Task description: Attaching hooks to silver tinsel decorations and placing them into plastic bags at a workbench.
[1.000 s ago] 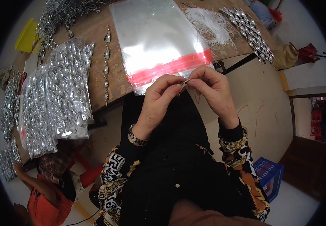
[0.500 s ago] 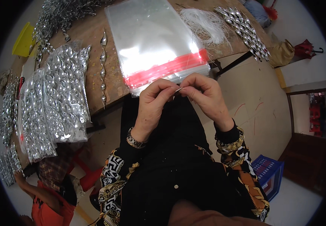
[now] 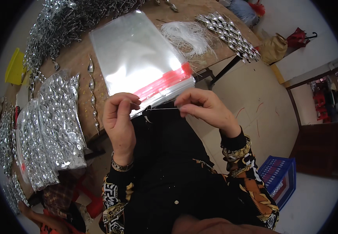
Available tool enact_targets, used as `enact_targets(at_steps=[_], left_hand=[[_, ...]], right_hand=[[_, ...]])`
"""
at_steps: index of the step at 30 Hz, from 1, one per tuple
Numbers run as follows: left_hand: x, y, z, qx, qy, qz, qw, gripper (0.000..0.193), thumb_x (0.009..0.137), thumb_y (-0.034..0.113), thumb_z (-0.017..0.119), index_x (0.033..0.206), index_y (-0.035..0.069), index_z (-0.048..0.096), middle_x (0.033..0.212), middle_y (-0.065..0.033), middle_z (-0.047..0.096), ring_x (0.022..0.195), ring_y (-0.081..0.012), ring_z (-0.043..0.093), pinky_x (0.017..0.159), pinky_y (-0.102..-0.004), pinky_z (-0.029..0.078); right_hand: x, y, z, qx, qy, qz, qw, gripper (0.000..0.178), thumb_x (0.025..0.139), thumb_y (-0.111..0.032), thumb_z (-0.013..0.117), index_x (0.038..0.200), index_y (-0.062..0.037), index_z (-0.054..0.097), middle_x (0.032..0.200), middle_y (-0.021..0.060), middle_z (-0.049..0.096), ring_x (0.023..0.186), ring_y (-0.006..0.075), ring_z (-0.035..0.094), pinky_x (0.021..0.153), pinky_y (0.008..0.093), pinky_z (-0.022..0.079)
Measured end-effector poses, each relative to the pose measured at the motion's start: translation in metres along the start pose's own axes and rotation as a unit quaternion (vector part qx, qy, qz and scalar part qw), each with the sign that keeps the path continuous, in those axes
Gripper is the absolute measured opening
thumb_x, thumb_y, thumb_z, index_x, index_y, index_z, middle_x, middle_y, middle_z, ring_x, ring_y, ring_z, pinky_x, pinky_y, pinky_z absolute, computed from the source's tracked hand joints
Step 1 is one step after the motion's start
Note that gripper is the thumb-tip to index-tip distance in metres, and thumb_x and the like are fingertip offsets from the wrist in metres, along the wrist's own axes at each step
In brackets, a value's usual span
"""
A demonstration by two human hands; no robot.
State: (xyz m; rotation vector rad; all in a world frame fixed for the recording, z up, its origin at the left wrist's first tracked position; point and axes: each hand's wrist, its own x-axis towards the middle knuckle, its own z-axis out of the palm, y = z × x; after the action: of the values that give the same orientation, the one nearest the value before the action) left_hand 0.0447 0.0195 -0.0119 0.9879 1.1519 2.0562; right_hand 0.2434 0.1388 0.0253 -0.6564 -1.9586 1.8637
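A thin white string (image 3: 163, 109) is stretched between my two hands over my lap. My left hand (image 3: 120, 124) pinches one end between thumb and fingers, and my right hand (image 3: 209, 109) pinches the other. From the string, nearer the left hand, hangs a small dark shiny piece (image 3: 147, 114); its exact kind is hard to make out. Just beyond the hands lies a stack of clear plastic bags (image 3: 134, 50) with a red band along the near edge. A single silver twisted ornament (image 3: 92, 85) lies on the table left of the stack.
Bagged silver twists (image 3: 52, 128) cover the table's left side, below a tangled silver heap (image 3: 75, 23). Loose white strings (image 3: 186, 37) and a row of silver twists (image 3: 231, 37) lie at the right. A blue crate (image 3: 276, 179) stands on the floor. Another person's arm (image 3: 40, 216) shows lower left.
My hands have moved apart, drawing the string taut between them; the small dark piece now shows hanging from it. The view has shifted, moving the table leftward in the picture.
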Motion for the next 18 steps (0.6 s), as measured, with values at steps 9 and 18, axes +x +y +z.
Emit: enact_targets(at_steps=[9, 18], left_hand=[[0.011, 0.018, -0.001, -0.070, 0.017, -0.009, 0.997, 0.012, 0.100, 0.013, 0.044, 0.100, 0.003, 0.050, 0.093, -0.0131, 0.064, 0.079, -0.0166, 0.059, 0.070, -0.0262, 0.047], [0.018, 0.030, -0.001, -0.072, 0.010, 0.006, 0.997, 0.013, 0.101, 0.015, 0.043, 0.099, 0.004, 0.049, 0.084, -0.0118, 0.063, 0.073, -0.0160, 0.060, 0.065, -0.0243, 0.046]], right_hand=[[-0.019, 0.000, -0.025, 0.209, -0.143, 0.023, 0.967, 0.011, 0.083, 0.001, 0.056, 0.091, 0.0023, 0.063, 0.083, 0.0156, 0.067, 0.051, 0.0056, 0.046, 0.043, 0.0184, 0.030], [-0.021, -0.002, -0.028, 0.304, -0.161, -0.125, 0.931, 0.017, 0.076, 0.008, 0.052, 0.089, 0.0017, 0.062, 0.079, 0.0235, 0.067, 0.039, 0.0090, 0.039, 0.042, 0.0248, 0.027]])
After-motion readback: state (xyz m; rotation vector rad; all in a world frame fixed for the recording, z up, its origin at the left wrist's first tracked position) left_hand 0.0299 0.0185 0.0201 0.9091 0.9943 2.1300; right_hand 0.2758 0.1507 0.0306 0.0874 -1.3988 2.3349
